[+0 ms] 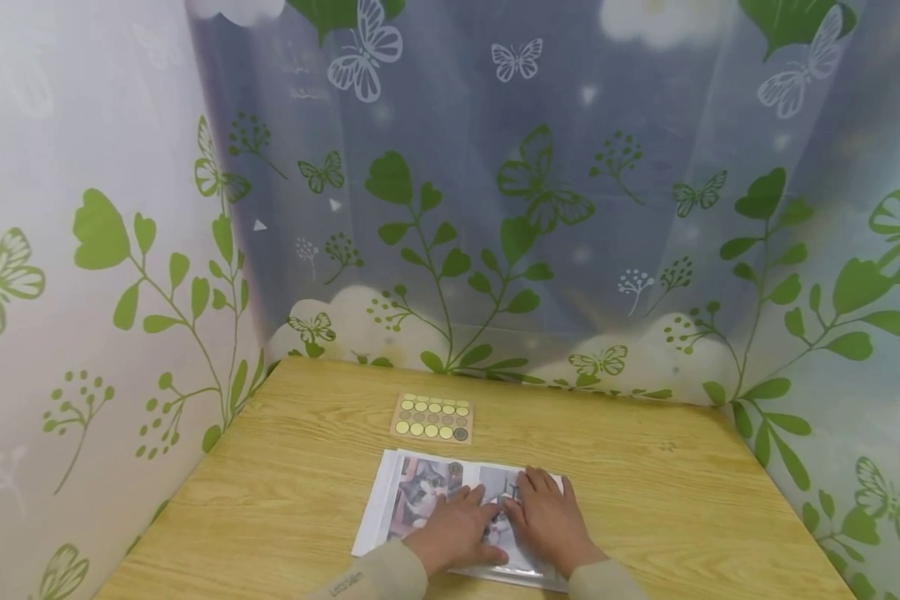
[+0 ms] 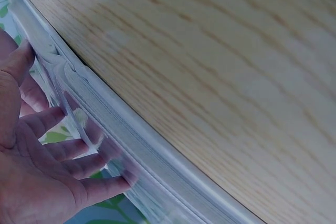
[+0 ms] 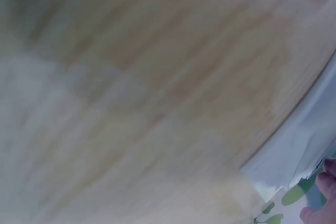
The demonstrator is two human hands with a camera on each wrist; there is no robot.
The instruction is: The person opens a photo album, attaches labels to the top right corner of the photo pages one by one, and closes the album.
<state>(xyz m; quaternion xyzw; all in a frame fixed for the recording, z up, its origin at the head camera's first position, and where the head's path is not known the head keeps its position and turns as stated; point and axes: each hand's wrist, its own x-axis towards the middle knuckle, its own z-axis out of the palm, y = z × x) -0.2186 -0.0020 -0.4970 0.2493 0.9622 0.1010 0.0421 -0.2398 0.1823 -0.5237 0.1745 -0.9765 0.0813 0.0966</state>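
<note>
An open photo album (image 1: 376,510) with clear sleeves lies on the table, a cat picture (image 1: 417,492) on its left page. A round dark sticker (image 1: 456,469) sits at that picture's upper right corner. My left hand (image 1: 452,531) rests on the middle of the album, its fingers fairly straight on the plastic. On the right page my right hand (image 1: 549,518) lies with fingers spread forward, partly covering another picture. The left wrist view shows the left fingers (image 2: 84,166) touching the clear sleeve over a thick stack of pages (image 2: 121,119). Only some right fingertips (image 3: 326,184) show in the right wrist view.
Behind the album lies a small tan sheet (image 1: 431,417) with rows of round yellow stickers and one dark one. The wooden table (image 1: 270,483) is enclosed by curtains (image 1: 450,250) printed with leaves and butterflies.
</note>
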